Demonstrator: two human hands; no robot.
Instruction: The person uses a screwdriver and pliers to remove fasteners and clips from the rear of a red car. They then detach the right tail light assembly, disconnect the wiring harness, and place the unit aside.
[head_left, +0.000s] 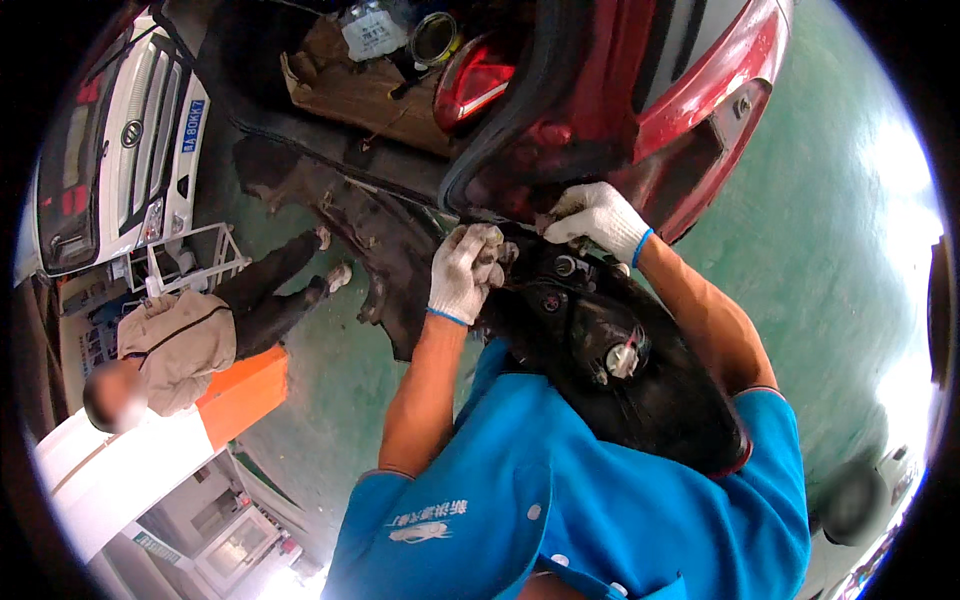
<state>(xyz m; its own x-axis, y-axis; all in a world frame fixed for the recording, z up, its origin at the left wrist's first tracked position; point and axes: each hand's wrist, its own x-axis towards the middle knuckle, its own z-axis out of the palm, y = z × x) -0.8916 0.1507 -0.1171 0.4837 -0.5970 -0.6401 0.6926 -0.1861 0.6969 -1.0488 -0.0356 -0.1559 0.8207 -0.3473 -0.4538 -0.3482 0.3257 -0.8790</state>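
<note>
A black lamp housing (640, 400), its back with round bulb sockets facing up and a thin red edge showing, rests against my blue shirt and right arm. At its far end my left hand (468, 268), in a white knit glove, has its fingers curled closed; whatever they hold is hidden. My right hand (600, 220), gloved too, pinches something small I cannot make out beside the red car body (600, 140). A silvery bulb socket (622, 358) sits in the back of the housing.
In the car's open rear lie a cardboard piece (370, 105), a red tail light (478, 85) and a roll of tape (433, 40). A dark torn trim panel (385, 250) hangs at the left. A person (185, 340) and a white vehicle (130, 140) are farther left.
</note>
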